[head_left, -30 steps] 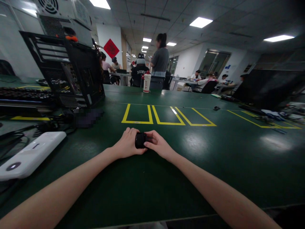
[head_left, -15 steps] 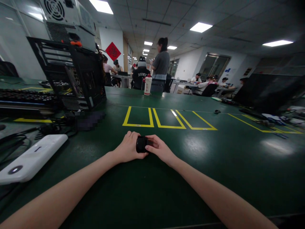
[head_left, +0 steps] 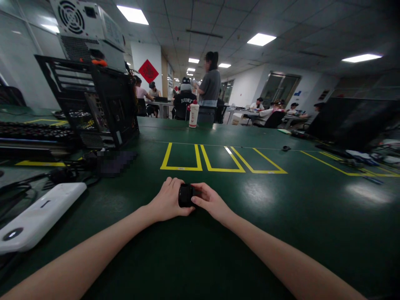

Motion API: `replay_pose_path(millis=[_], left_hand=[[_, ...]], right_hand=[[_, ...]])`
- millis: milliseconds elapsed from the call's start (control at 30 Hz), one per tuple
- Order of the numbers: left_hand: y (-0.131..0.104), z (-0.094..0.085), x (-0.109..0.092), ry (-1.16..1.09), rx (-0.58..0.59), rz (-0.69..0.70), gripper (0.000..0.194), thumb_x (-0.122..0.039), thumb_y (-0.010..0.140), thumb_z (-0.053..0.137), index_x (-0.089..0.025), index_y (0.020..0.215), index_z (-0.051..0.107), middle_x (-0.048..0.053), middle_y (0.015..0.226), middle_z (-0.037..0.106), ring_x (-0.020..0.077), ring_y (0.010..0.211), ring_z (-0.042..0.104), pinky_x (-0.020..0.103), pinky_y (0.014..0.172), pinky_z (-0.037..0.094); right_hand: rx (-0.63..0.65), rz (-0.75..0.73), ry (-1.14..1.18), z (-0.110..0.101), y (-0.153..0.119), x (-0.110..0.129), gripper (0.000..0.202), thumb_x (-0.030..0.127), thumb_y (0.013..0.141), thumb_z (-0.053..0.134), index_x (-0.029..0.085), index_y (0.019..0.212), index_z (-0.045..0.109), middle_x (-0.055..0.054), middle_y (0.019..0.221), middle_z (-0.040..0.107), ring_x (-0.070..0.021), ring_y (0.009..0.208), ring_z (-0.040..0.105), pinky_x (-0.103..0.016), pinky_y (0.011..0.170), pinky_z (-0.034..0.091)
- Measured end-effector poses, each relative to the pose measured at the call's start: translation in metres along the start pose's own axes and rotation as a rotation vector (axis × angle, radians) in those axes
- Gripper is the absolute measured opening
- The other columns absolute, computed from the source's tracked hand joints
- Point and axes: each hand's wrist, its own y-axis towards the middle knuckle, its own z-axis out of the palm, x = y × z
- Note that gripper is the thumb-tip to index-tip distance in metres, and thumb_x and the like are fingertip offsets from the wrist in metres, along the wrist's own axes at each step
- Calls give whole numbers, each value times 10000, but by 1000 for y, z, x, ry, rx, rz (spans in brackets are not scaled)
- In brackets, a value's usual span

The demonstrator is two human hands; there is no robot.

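Observation:
Both hands are on a small black, roughly cylindrical object (head_left: 185,195) in front of me, just above or on the green table (head_left: 193,266); I cannot tell which. My left hand (head_left: 168,199) wraps round its left side, thumb below and fingers over the top. From the right, my right hand (head_left: 211,202) pinches its other end between thumb and fingers. The fingers cover much of the object, so its exact kind does not show.
Yellow tape frames (head_left: 181,168) mark the table beyond my hands. An open black computer case (head_left: 118,112), cables and a white device (head_left: 46,212) stand left. A white cup (head_left: 193,116) and a small black ring-like piece (head_left: 286,148) lie farther off. People sit and stand behind.
The whole view has shifted slightly, so things sit a little lower in the picture. Both hands keep their grip on the black object, with hardly any change.

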Motion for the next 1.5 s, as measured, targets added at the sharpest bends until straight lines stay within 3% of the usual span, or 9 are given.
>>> replay_pose_path(millis=[133,233,467,633,800,1000,1167,1367,1500], left_hand=[[0,1,1,13,-1,13,571,-531,645,585,-127,1025,449,86,943,479,235,854,429,369,752,408],[0,-1,0,6,5,4,585,-544,640,586,-127,1027,447,86,954,477,236,858,427,367,746,411],[1,-6,-7,19,38,-10,586,-531,645,588,-110,1029,451,93,947,479,240,859,426,382,770,405],[1,-8,-7,16,37,5,561,-522,659,574,-119,1029,448,93,945,482,235,842,429,379,746,410],[0,-7,-4,-5,38,-8,582,-535,643,588,-129,1036,448,87,951,478,236,853,427,380,752,409],[1,0,1,15,-3,9,639,-583,602,603,-132,1026,445,79,934,477,240,847,423,390,759,399],[0,0,0,11,2,22,621,-555,617,608,-121,1028,443,86,941,477,233,839,425,375,751,400],[0,0,1,3,2,-3,596,-545,620,604,-131,1018,447,80,942,472,235,849,420,373,740,408],[0,0,1,-5,11,-9,579,-541,627,596,-141,1020,447,79,950,471,235,853,421,382,749,408]], right_hand=[[48,-25,50,-1,0,-2,374,186,691,658,223,1002,454,-32,1088,516,-184,1030,529,-386,905,420],[16,-31,53,1,0,-2,272,234,740,611,222,973,470,-26,1060,524,-177,1011,537,-383,905,416],[2,13,-2,0,0,0,396,237,756,591,236,1119,436,-45,1109,503,-186,1063,507,-394,936,391],[63,-8,25,-2,0,0,426,165,677,667,222,1034,442,-40,1104,507,-189,1054,516,-396,922,411],[15,-21,41,0,0,0,287,230,742,608,219,990,464,-35,1066,520,-185,1022,536,-390,895,427],[23,-1,16,-1,1,-2,418,215,750,595,249,1128,420,-42,1117,492,-190,1070,507,-403,940,388],[63,-20,23,0,1,-2,407,157,680,661,223,1018,444,-30,1085,507,-181,1047,517,-387,925,410],[12,-21,14,1,0,-1,278,238,752,596,224,997,466,-31,1074,513,-177,1023,528,-392,906,417],[12,16,-10,0,-1,1,389,241,762,583,248,1117,424,-40,1091,500,-189,1051,512,-408,917,405]])
